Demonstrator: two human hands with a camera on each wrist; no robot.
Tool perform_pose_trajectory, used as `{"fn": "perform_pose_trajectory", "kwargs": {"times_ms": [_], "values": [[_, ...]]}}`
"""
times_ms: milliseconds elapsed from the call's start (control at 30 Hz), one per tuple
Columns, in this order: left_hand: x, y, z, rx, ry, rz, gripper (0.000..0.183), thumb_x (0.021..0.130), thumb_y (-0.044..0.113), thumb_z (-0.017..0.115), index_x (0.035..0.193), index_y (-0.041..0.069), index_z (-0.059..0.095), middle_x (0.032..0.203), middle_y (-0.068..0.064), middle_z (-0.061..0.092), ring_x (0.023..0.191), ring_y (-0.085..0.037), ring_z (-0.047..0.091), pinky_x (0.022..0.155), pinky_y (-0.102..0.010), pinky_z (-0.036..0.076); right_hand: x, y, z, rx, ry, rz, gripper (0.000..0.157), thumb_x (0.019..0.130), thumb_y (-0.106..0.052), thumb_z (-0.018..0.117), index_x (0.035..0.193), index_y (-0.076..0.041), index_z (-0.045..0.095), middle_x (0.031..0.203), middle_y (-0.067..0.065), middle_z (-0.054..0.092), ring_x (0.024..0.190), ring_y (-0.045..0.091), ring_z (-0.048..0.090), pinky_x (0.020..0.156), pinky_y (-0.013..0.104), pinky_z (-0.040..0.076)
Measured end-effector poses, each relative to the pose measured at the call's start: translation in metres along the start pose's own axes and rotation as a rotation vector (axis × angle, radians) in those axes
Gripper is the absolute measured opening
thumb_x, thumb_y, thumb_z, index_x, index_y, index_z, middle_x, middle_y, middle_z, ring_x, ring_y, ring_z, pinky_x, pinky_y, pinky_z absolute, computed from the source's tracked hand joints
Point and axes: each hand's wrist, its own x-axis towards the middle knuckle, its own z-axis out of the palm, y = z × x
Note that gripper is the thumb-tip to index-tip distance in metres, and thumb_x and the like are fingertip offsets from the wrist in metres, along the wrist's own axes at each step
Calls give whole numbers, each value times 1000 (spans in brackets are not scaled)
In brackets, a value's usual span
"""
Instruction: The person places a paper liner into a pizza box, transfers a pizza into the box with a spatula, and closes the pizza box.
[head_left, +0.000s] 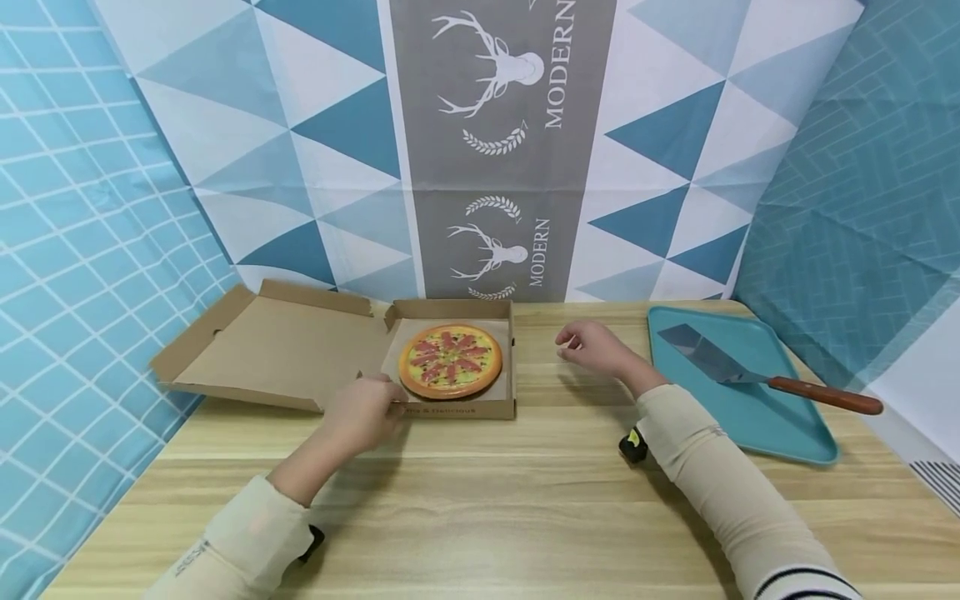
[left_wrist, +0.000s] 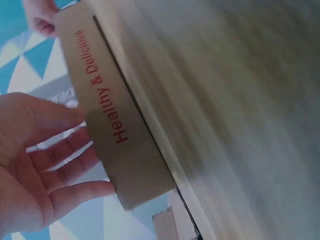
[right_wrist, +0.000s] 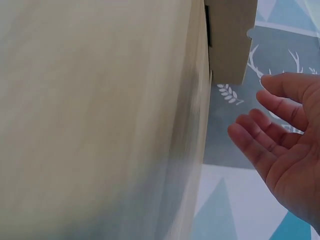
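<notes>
A pizza (head_left: pixel 450 361) with red slices on yellow lies in the tray half of an open cardboard pizza box (head_left: pixel 435 410). At the box's front left corner is my left hand (head_left: pixel 362 412). Its fingers (left_wrist: pixel 70 195) reach to the upper edge of the front wall (left_wrist: pixel 107 100), printed "Healthy & Delicious"; their tips are partly hidden there, and no clear pinch shows. To the right of the box, apart from it, my right hand (head_left: pixel 596 346) hovers over the table with fingers (right_wrist: pixel 250 140) loosely bent and nothing in them.
The box lid (head_left: pixel 277 350) lies folded back to the left. On the right, a teal tray (head_left: pixel 780 425) bears a pizza server (head_left: pixel 817 393) with a wooden handle, which juts past the tray's right edge. Patterned sheets (head_left: pixel 495 150) stand behind and beside the wooden table (head_left: pixel 480 517).
</notes>
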Motion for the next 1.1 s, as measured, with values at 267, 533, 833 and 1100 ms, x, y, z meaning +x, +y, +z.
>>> {"fn": "perform_pose_trajectory", "kwargs": {"times_ms": [267,533,833,1100], "values": [[-27,-42,-41,-546,259,-557,30,95,24,63,111,0,68,103,-14,68,84,-17,64,70,-27,53,35,-2,12,227,47,130,36,96,-12,60,123,11,57,117,23,59,104,36,61,86,44,53],[-51,-70,-34,-1040,311,-809,21,95,10,61,111,-3,60,105,-1,55,85,-6,62,77,-22,56,53,-3,30,576,87,246,41,98,-8,56,130,16,48,125,31,54,103,44,61,87,41,55],[-56,-91,-37,-1594,326,-1161,19,93,12,65,108,17,55,109,5,42,86,-6,50,82,-24,53,62,-7,37,744,82,338,50,98,-9,56,139,14,39,131,30,49,114,41,55,93,40,52],[-46,-98,-40,-1773,418,-1372,87,93,18,65,155,34,6,153,3,16,109,-6,36,97,-27,47,69,-11,41,868,92,385,53,97,-8,57,141,13,37,137,29,44,123,42,49,98,41,48]]}}
